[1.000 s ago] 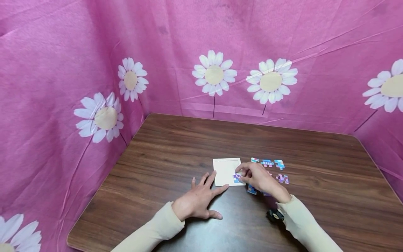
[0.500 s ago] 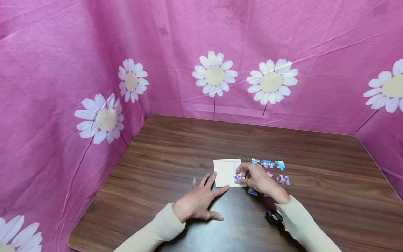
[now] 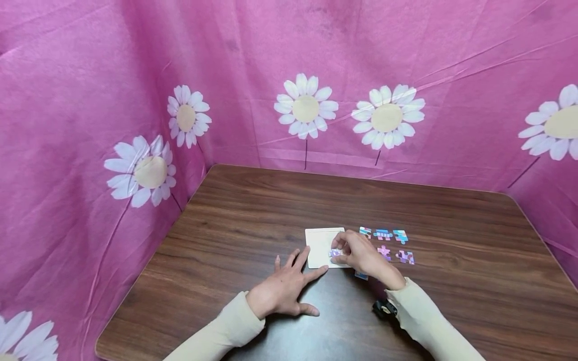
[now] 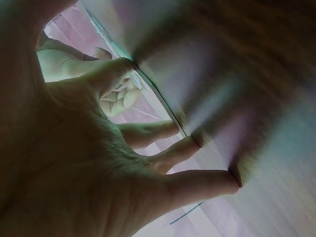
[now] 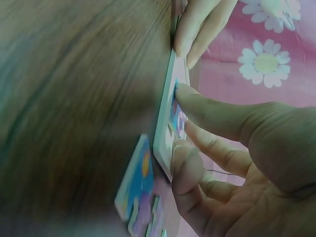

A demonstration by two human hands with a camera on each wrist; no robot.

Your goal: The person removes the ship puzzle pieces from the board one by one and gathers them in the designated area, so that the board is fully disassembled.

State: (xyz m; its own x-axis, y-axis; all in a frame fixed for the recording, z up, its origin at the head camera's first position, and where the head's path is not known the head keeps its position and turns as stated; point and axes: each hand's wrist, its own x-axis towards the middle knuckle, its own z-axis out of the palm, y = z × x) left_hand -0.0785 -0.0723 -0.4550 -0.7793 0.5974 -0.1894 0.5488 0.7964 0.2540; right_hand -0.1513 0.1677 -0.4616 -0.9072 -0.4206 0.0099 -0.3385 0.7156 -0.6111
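Note:
A square white puzzle tray [image 3: 318,243] lies on the table, its raised rim visible along the far side. My right hand [image 3: 363,255] reaches over its right part and pinches a purple-and-blue jigsaw piece [image 3: 334,253] between thumb and fingers. In the right wrist view, that piece [image 5: 177,116] is low over or against the tray's surface; which of the two I cannot tell. With fingers spread, my left hand [image 3: 284,288] has fingertips at the tray's left and near edges. Its fingers [image 4: 205,187] are stretched out in the left wrist view.
Right of the tray lie several loose jigsaw pieces, among them a blue one [image 3: 400,236], a pink one [image 3: 384,251] and a purple one [image 3: 405,256]. My right hand partly hides others. The brown wooden table [image 3: 253,210] meets a pink flowered curtain [image 3: 253,125].
My right hand has slid a little left over the tray along with the pinched piece, uncovering more of the pink piece. My left hand stays where it was.

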